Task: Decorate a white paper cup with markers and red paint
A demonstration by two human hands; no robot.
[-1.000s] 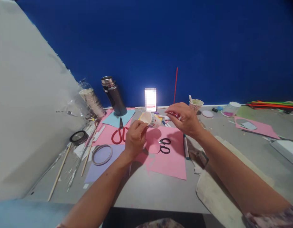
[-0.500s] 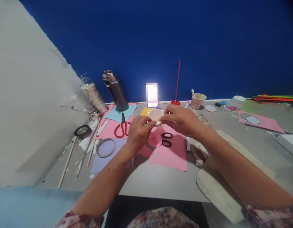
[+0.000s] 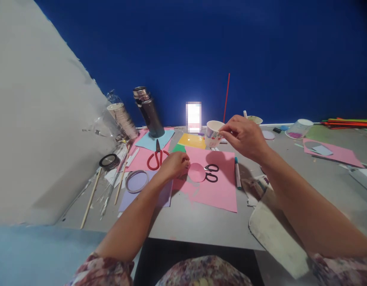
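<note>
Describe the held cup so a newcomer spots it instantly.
Find the blue wall, then the glowing screen in front of it. Just right of that, the right hand pinches a white cup near its rim. Unlike the stacked cups at left, it is single, with red and green drawings.

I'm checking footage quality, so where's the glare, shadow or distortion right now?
Head view throughout: the screen glares white, pixelated; a soft shadow darkens the pink sheet near the cup in the right hand; the flask leans toward picture left, probably lens distortion.
</note>
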